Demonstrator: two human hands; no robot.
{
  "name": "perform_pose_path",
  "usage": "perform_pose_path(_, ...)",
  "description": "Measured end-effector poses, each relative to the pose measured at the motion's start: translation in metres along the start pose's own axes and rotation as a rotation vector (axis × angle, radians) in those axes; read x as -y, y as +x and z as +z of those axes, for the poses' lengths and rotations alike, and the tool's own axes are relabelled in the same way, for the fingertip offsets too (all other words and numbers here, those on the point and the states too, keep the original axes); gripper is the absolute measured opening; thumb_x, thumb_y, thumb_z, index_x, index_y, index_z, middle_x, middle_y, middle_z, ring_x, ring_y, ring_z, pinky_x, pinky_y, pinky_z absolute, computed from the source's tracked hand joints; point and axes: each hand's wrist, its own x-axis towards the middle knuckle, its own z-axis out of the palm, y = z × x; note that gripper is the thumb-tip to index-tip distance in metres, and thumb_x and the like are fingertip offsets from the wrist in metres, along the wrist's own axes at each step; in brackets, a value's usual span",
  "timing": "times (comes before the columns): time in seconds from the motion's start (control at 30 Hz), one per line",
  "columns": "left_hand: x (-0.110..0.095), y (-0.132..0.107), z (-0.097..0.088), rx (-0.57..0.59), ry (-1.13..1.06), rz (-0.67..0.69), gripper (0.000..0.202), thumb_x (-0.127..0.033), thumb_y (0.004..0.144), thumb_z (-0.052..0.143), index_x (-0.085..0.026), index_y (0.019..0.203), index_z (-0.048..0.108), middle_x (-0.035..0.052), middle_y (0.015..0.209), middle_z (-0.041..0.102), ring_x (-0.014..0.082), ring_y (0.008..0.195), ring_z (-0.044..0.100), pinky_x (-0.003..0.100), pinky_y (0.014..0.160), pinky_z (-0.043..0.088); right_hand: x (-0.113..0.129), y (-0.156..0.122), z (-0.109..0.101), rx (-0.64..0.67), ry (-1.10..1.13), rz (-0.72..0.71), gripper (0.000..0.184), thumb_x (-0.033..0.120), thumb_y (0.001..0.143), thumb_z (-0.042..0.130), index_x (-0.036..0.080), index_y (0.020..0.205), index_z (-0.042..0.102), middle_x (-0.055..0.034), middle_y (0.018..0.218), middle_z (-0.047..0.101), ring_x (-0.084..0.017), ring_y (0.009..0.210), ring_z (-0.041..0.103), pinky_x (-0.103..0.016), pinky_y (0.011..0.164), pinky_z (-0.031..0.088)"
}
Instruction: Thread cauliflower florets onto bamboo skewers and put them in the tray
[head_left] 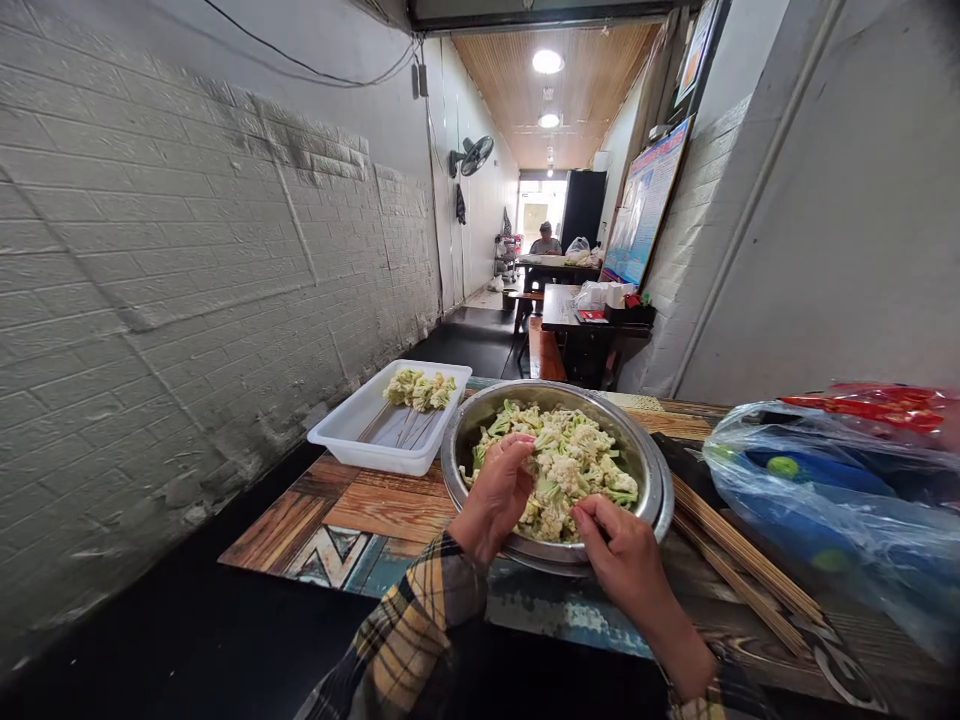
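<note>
A wide steel bowl (654, 462) full of cauliflower florets (574, 450) stands in front of me on the wood-patterned table. Over its near left side, my left hand (501, 488) is closed in a pinch on a cauliflower floret (541, 445). My right hand (621, 548) is at the near right rim, thumb and forefinger pressed together; what lies between them is too small to make out. To the left of the bowl, a white plastic tray (360, 450) holds several skewers threaded with cauliflower (421, 390).
Bare bamboo skewers (742, 550) lie in a bundle right of the bowl. Beside them is a clear plastic bag (817, 500) with blue and red packaging. A brick-patterned wall (187, 250) runs along the left. Farther back, a person (546, 240) sits at another table.
</note>
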Motion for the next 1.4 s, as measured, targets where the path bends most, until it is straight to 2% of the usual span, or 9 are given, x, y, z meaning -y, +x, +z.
perform_pose_path(0.33,-0.003,-0.003,0.001,0.123,-0.045,-0.069,0.013,-0.018,0.057,0.071,-0.016,0.065,0.06,-0.0045,0.062,0.054,0.0056,0.058,0.05,0.018,0.055,0.039,-0.002,0.0,0.0,0.018,0.004,-0.024,0.028,0.03,0.095,0.041,0.022,0.071,0.053,0.0011,0.063,0.06,-0.014,0.061,0.06,-0.025,0.06,0.039)
perform_pose_path(0.57,-0.005,-0.006,0.001,0.147,-0.037,-0.092,0.016,-0.019,0.057,0.071,-0.016,0.065,0.058,-0.005,0.062,0.053,0.0057,0.057,0.049,0.019,0.056,0.038,0.0,0.0,0.0,0.02,0.004,-0.02,0.029,0.032,0.095,0.04,0.022,0.071,0.052,0.0016,0.062,0.059,-0.014,0.059,0.059,-0.025,0.059,0.039)
perform_pose_path(0.8,-0.005,-0.008,0.001,0.126,-0.044,-0.096,0.016,-0.018,0.056,0.071,-0.016,0.065,0.058,-0.0054,0.061,0.052,0.0046,0.056,0.047,0.017,0.052,0.035,0.0,0.0,-0.001,0.044,0.014,-0.025,0.03,0.031,0.095,0.04,0.021,0.068,0.049,0.0019,0.06,0.055,-0.014,0.058,0.056,-0.025,0.059,0.037)
perform_pose_path(1.0,-0.003,-0.009,0.001,0.15,-0.046,-0.086,0.015,-0.018,0.058,0.071,-0.016,0.067,0.059,-0.0046,0.063,0.052,0.006,0.058,0.049,0.017,0.055,0.038,0.001,0.002,-0.001,0.038,0.056,0.014,0.03,0.032,0.095,0.041,0.021,0.068,0.049,0.0023,0.061,0.054,-0.013,0.059,0.055,-0.024,0.059,0.036)
perform_pose_path(1.1,-0.001,-0.008,0.0,0.08,-0.053,-0.025,0.016,-0.021,0.06,0.072,-0.016,0.071,0.061,-0.0041,0.068,0.055,0.0065,0.063,0.051,0.017,0.056,0.038,0.002,0.005,-0.002,0.081,0.082,0.046,0.03,0.032,0.094,0.043,0.02,0.068,0.051,0.0021,0.061,0.056,-0.013,0.06,0.055,-0.024,0.059,0.036)
perform_pose_path(1.17,0.0,-0.006,-0.001,0.044,-0.019,0.003,0.018,-0.024,0.059,0.074,-0.016,0.068,0.06,-0.0051,0.065,0.053,0.0055,0.058,0.049,0.017,0.051,0.035,0.003,0.007,-0.004,0.13,0.1,0.057,0.03,0.033,0.094,0.044,0.02,0.067,0.053,0.0022,0.058,0.056,-0.014,0.059,0.056,-0.024,0.059,0.037)
perform_pose_path(1.27,0.0,-0.001,-0.003,0.052,0.065,-0.001,0.026,-0.028,0.058,0.078,-0.016,0.061,0.055,-0.0069,0.054,0.046,0.0045,0.047,0.04,0.018,0.044,0.028,0.004,0.009,-0.008,0.196,0.136,0.075,0.028,0.035,0.093,0.045,0.02,0.075,0.061,0.002,0.058,0.058,-0.015,0.059,0.058,-0.025,0.06,0.038)
perform_pose_path(1.4,-0.002,0.007,-0.004,0.031,0.095,0.017,0.03,-0.032,0.055,0.08,-0.015,0.061,0.056,-0.0049,0.055,0.051,0.0057,0.049,0.045,0.018,0.047,0.033,0.001,0.011,-0.009,0.238,0.194,0.075,0.025,0.037,0.091,0.049,0.021,0.087,0.067,-0.0004,0.07,0.065,-0.016,0.062,0.06,-0.026,0.059,0.039)
